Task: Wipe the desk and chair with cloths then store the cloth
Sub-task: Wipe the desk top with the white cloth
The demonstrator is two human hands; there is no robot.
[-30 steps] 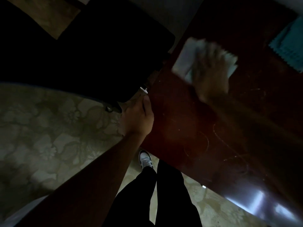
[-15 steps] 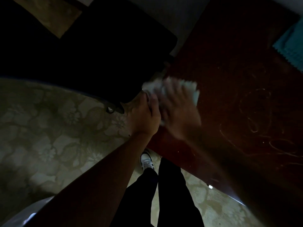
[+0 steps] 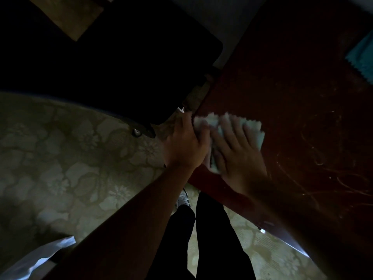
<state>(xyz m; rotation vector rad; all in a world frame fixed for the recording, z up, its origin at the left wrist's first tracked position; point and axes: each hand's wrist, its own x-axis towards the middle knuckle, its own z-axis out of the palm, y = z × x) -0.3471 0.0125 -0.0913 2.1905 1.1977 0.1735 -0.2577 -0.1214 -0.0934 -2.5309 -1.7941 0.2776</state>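
1. Floor [image 3: 60,168]: 1, pale w/ floral pattern, fills the left + near side of the view.
2. Chair [image 3: 121,67]: 1, very dark, far left; one corner sits just beside the surface's left edge. A caster [image 3: 137,132] shows under its near edge.
3. Desk surface [image 3: 292,98]: 1, dark red-brown wood, right half of the view, w/ faint swirl marks on the right part.
4. Arms: 2, both bare, reaching in from the near side. Legs in dark trousers [image 3: 212,239] below, 1 light shoe [image 3: 183,200] visible betw. arm + leg.
5. Hands: 2.
   - Right hand [image 3: 240,156]: fingers straight, spread apart, lying flat on the pale cloth, pressing it to the surface. No curl round it.
   - Left hand [image 3: 186,146]: at the surface's left edge, touching the right hand + the cloth's left end. Fingers bent over the edge area; can't tell if they pinch the cloth or just rest vs. the edge (dim, blurred).
6. Cloths: 2.
   - Pale cloth [image 3: 254,130]: whitish-green, zigzag edge, on the surface by its near-left edge, mostly under the right hand.
   - Teal cloth [image 3: 361,55]: far right on the surface, cut by the frame edge, well apart from both hands.
7. Pale sheet-like thing [image 3: 40,257]: 1, near-left corner, too dim to identify.
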